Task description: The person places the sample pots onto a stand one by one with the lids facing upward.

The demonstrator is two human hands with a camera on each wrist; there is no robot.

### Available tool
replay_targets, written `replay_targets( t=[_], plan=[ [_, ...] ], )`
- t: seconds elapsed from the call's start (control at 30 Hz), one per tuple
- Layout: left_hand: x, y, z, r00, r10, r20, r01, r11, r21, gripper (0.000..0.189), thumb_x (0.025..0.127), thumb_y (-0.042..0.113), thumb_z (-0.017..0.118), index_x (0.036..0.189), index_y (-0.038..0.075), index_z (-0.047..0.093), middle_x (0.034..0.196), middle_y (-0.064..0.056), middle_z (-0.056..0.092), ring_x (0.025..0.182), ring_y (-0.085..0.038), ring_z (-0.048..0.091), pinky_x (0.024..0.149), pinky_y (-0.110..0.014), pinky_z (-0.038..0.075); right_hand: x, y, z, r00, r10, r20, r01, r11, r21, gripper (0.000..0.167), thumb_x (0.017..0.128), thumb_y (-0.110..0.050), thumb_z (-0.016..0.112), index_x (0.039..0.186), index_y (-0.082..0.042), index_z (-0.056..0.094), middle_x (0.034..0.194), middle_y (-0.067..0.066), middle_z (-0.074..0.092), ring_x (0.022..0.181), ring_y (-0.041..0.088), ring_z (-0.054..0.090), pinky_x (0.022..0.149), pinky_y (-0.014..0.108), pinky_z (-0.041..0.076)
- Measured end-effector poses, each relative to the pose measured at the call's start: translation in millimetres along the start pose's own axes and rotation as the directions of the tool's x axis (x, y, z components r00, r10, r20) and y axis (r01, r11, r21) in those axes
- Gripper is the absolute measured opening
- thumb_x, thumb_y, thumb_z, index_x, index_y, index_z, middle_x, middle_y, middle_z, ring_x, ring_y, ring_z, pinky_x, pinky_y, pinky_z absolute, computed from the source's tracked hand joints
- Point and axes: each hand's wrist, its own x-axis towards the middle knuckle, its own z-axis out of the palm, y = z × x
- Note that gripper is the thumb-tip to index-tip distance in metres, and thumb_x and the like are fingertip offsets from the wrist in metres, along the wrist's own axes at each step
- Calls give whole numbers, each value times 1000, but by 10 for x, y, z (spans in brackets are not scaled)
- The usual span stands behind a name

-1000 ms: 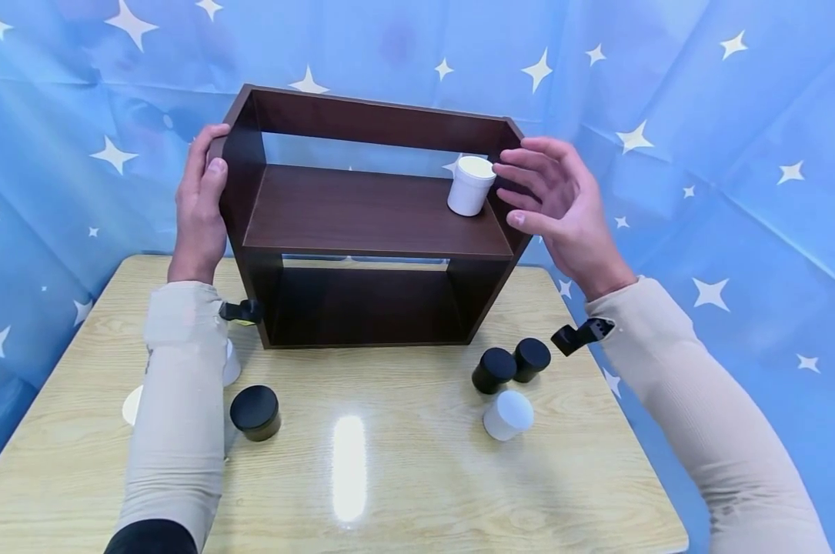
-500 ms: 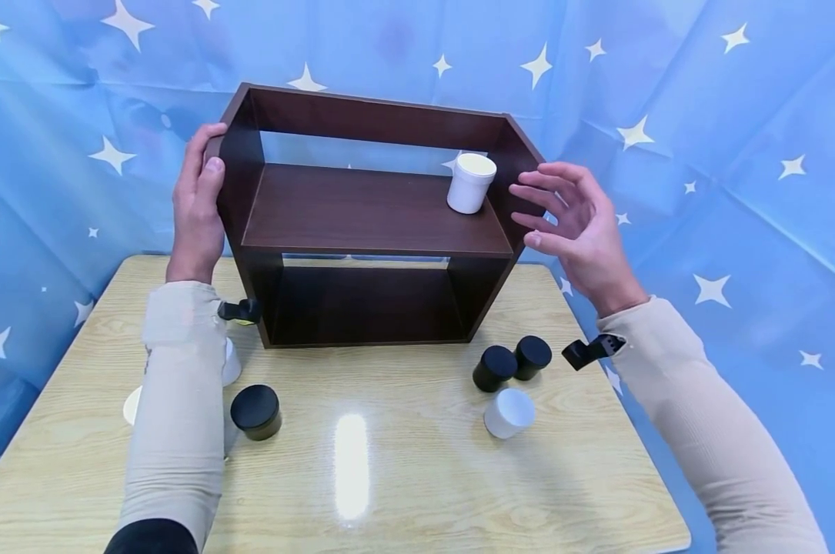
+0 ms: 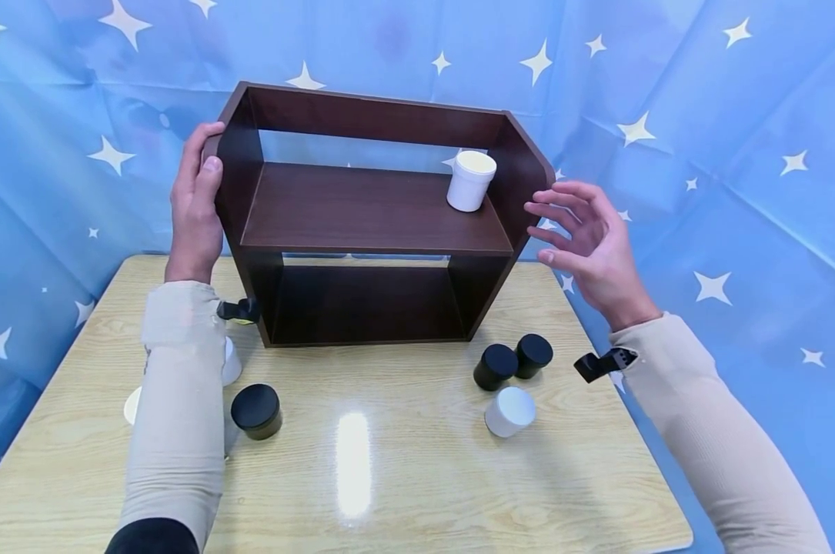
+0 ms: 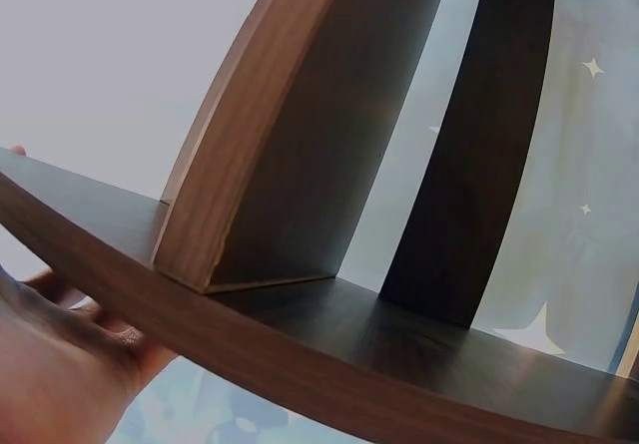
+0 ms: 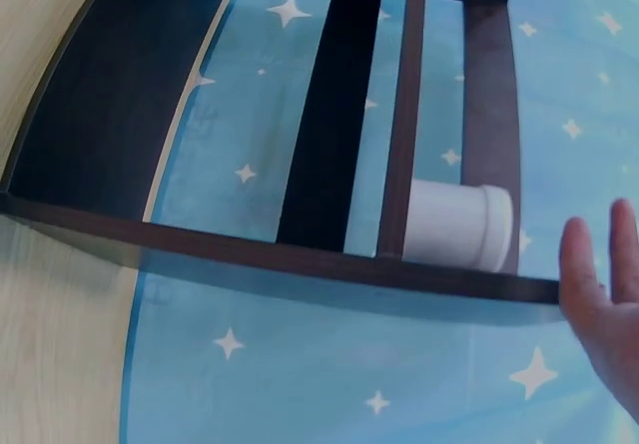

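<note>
A dark brown two-tier wooden shelf (image 3: pixel 362 208) stands at the back of the table. My left hand (image 3: pixel 197 204) grips the upper part of its left side panel; in the left wrist view that hand (image 4: pixel 60 374) lies against the panel's outer face, its fingers partly hidden. A white lidded jar (image 3: pixel 471 181) stands on the upper board at the right end, close to the right side panel. Just outside that panel, my right hand (image 3: pixel 590 242) holds nothing, fingers spread and slightly bent. In the right wrist view its fingertips (image 5: pixel 576 249) overlap the panel's upper end.
On the table's right are two black jars (image 3: pixel 495 366) (image 3: pixel 533 355) and a white jar (image 3: pixel 510 412). At left sits a wider black jar (image 3: pixel 256 411); a white jar (image 3: pixel 231 362) and another white round thing (image 3: pixel 132 405) are partly hidden by my left sleeve. A blue star-patterned curtain (image 3: pixel 701 154) hangs behind.
My right hand has moved away from the white jar on the upper board, rightward and down past the side panel. The left hand keeps its hold on the shelf.
</note>
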Motion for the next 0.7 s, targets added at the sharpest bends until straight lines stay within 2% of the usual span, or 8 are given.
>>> replay_targets(
  t=[0.17,0.37,0.6,0.7],
  plan=[
    [6,-4,3,1000,1,0,-1,1000,-7,44,101,33,38,144,37,49,149,5,44,127,-15,44,96,-32,41,-54,23,-57,1000,-7,-18,7,1000,11,71,77,30,54,143,6,40,138,26,53,128,35,58,103,38,53],
    [4,-5,4,1000,3,-1,-3,1000,-10,44,101,34,38,144,37,49,148,5,45,127,-15,44,96,-32,41,-148,77,-146,999,-22,-39,24,999,48,69,79,28,56,143,7,40,136,24,56,127,35,59,102,38,53],
    [1,0,-5,1000,-1,3,1,1000,-3,44,101,34,38,144,37,49,149,5,45,128,-15,43,98,-33,40,-267,230,-252,996,-14,-83,21,996,81,71,79,29,56,144,12,34,136,23,56,126,34,60,102,40,53],
    [-1,5,-5,1000,3,3,-3,1000,4,45,101,34,38,144,36,49,150,5,44,129,-15,43,99,-34,41,-322,313,-299,993,-10,-114,18,997,73,70,79,30,56,144,10,37,135,21,58,125,31,61,100,38,54]
  ],
)
